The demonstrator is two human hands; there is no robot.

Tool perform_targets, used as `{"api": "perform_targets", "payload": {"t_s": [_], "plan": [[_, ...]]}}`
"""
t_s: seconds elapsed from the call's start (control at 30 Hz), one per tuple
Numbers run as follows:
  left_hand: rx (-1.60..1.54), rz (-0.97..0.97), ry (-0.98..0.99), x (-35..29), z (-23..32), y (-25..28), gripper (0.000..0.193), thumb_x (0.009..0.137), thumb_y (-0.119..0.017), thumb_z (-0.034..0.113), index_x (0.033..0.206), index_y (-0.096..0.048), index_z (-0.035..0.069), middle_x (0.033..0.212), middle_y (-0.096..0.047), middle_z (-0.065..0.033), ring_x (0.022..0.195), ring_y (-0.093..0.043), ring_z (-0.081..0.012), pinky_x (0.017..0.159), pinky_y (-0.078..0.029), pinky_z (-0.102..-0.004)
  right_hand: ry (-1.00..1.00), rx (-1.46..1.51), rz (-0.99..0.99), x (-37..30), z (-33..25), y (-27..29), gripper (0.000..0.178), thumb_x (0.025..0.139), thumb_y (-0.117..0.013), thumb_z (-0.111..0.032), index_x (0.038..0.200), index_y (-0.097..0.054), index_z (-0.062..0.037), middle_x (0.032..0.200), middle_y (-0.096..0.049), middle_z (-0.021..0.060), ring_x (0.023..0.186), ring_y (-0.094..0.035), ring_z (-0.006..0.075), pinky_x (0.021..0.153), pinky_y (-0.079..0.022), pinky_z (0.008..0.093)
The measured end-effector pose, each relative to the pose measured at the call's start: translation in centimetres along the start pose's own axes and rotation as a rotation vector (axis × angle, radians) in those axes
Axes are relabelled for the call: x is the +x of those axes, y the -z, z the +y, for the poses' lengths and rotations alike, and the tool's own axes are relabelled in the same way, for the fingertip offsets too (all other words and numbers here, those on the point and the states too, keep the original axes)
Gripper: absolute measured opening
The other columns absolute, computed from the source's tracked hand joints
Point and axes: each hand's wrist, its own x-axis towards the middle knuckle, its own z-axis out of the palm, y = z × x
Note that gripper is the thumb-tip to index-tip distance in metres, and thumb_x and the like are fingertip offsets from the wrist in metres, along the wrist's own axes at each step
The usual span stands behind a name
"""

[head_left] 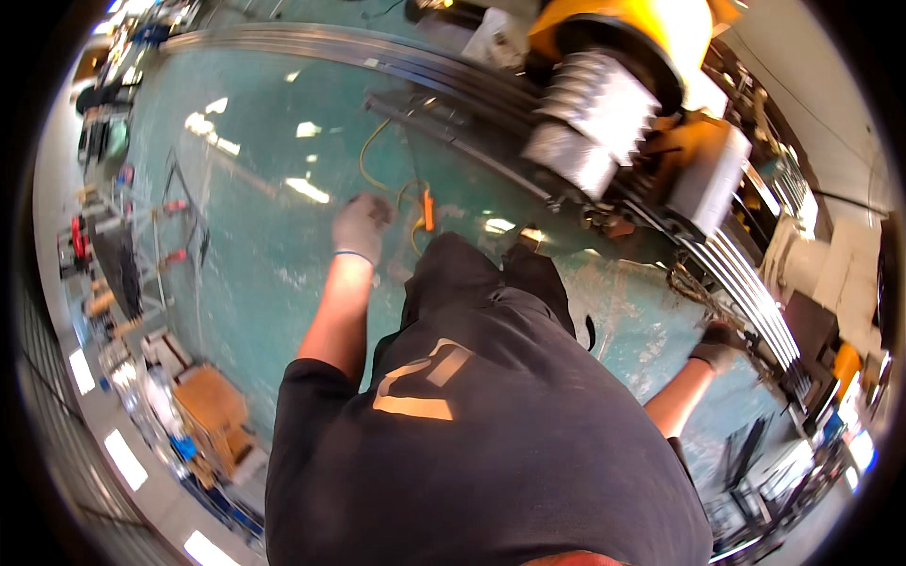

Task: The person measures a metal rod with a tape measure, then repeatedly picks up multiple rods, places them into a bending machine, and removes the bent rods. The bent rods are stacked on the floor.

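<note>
From the head camera the person is seen standing on a glossy green floor [264, 189] beside a large yellow machine [642, 38] with grey ribbed parts, both arms swung out from a dark shirt [472, 443]. The left hand [360, 226], in a grey glove, hangs loosely curled with the fingers drawn together and nothing visibly in it; it is nearest to a yellow cable [373, 156] that loops across the floor toward a small orange tool [428, 209] lying just beside the person's dark trouser leg [462, 269]. The right hand [719, 341], in a darker glove, is down at the long metal rails [746, 283] that run along the foot of the machine; it seems to rest on or grip their edge, but the blur does not let me tell whether the fingers are closed on them. As a judgement, the work in hand looks like an approach or repositioning along the rails rather than any fine handling, and a further move would call for steady footing clear of the cable and a firm hold on the rail edge. The floor is worn and shows bright ceiling-light reflections; along its left edge stand racks and carts [123, 245] with red-handled gear, and a brown box [212, 401] sits near the lower left among clutter.
</note>
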Motion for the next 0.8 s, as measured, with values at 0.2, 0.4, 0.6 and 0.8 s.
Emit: {"api": "perform_targets", "payload": {"t_s": [0.2, 0.4, 0.6, 0.8], "plan": [[0.215, 0.087, 0.055, -5.1, -10.8, 8.5, 0.012, 0.099, -0.065, 0.011, 0.103, -0.07, 0.001, 0.088, -0.071, -0.0074, 0.076, -0.068, -0.0176, 0.069, -0.056, -0.0333, -0.338, -0.637, -0.354, -22.3, 13.9, -10.9, 0.027, 0.101, -0.069, -0.023, 0.111, -0.073, 0.0013, 0.088, -0.071, 0.0104, 0.067, -0.068, 0.02, 0.06, -0.061, 0.0342], [0.761, 0.206, -0.143, -6.6, -17.1, 21.1, 0.024, 0.095, -0.069, 0.015, 0.113, -0.075, 0.001, 0.096, -0.077, -0.0157, 0.088, -0.075, -0.0265, 0.081, -0.058, -0.0377, -0.105, -0.979, -0.917, -34.8, 25.9, -21.6, 0.027, 0.098, -0.072, -0.018, 0.118, -0.073, 0.0011, 0.087, -0.073, 0.0093, 0.066, -0.07, 0.0153, 0.059, -0.058, 0.031], [1.067, 0.071, -0.088, -4.1, -23.3, 34.4, 0.023, 0.095, -0.069, 0.017, 0.115, -0.074, 0.007, 0.106, -0.075, -0.0188, 0.101, -0.072, -0.0396, 0.088, -0.057, -0.0466, -0.053, -1.19, -1.08, -45.9, 46.2, -26.7, 0.024, 0.09, -0.079, -0.019, 0.107, -0.079, -0.0009, 0.081, -0.074, 0.0062, 0.065, -0.068, 0.0124, 0.059, -0.055, 0.0303], [1.113, -0.044, -0.173, 7.1, -30.9, 42.4, 0.018, 0.093, -0.07, 0.01, 0.111, -0.072, 0.005, 0.11, -0.073, -0.0178, 0.105, -0.069, -0.0409, 0.09, -0.055, -0.049, 0.317, -1.658, -1.165, -46.3, 72.7, -30.6, 0.05, 0.082, -0.079, -0.038, 0.121, -0.077, -0.0068, 0.114, -0.079, 0.0185, 0.106, -0.077, 0.0338, 0.093, -0.058, 0.0418]]}}
